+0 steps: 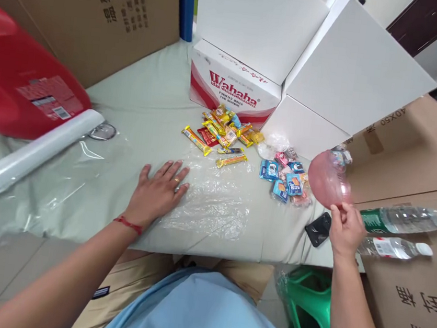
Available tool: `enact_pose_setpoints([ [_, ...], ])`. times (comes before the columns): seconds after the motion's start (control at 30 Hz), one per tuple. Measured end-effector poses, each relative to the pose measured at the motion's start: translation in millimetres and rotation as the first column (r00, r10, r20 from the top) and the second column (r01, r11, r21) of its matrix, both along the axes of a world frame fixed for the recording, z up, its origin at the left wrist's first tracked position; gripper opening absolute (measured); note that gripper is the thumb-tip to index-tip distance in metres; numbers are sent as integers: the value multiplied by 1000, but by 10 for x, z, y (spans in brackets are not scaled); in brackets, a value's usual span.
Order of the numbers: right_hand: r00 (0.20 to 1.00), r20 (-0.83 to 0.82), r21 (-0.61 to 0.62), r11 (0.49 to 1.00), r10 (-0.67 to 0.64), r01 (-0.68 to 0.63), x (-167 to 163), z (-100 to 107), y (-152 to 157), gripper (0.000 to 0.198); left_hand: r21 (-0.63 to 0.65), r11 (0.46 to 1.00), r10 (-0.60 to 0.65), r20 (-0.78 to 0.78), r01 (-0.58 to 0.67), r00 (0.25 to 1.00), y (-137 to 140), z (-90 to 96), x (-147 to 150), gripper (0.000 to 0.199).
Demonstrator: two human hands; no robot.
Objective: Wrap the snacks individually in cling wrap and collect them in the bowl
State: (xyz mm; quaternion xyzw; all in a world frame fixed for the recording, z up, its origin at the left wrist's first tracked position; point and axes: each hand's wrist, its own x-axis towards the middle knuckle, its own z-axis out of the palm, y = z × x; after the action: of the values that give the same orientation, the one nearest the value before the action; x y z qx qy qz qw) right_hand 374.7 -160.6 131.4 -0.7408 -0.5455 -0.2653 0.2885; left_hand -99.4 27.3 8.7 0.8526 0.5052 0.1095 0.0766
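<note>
Left hand (160,189) is resting palm down on the tabletop (142,102) near its front edge, fingers moderately spread, with the thumb side lying at the left border of a clear plastic sheet (217,206). Right hand (347,229) is pinching the near rim of a round pink plastic piece (321,180) between thumb and fingers, close to the right edge of the tabletop. A black phone (318,229) is lying beside this hand, near the front right corner. Blue packets (294,184) are lying in a cluster just left of the pink piece. Yellow snack packets (196,140) are lying farther left, in front of a white-and-red box (235,87) that is standing toward the far edge. Two bottles are lying at the right edge. Along the left edge, a plastic roll (29,158) is lying beside a red jug (26,79).
</note>
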Motion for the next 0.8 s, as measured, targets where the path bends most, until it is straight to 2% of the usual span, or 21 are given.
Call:
enact_pose_setpoints([
  [0.1,988,32,-71,987,149,-147,-234,-89,-306,23,-29,999,26,5,-26,1000,-44,-2,-15,63],
  [0.17,962,16,-125,955,274,-270,-422,-109,-402,12,-46,998,50,4,-50,999,-95,-4,-67,64],
  [0.33,865,-66,-191,844,498,-501,-753,-139,-295,22,-45,989,141,14,-140,990,-216,34,-318,63],
  [0.43,815,-115,-190,793,567,-579,-856,-219,-153,25,-45,979,199,14,-198,980,-236,56,-464,62],
  [0.6,739,-180,-196,712,649,-674,-1013,-436,-42,29,-108,974,196,-51,-201,979,-209,36,-597,65],
  [0.8,676,-234,-162,657,699,-736,-1305,-630,-43,43,-109,971,206,-77,-214,975,-205,67,-460,64],
])
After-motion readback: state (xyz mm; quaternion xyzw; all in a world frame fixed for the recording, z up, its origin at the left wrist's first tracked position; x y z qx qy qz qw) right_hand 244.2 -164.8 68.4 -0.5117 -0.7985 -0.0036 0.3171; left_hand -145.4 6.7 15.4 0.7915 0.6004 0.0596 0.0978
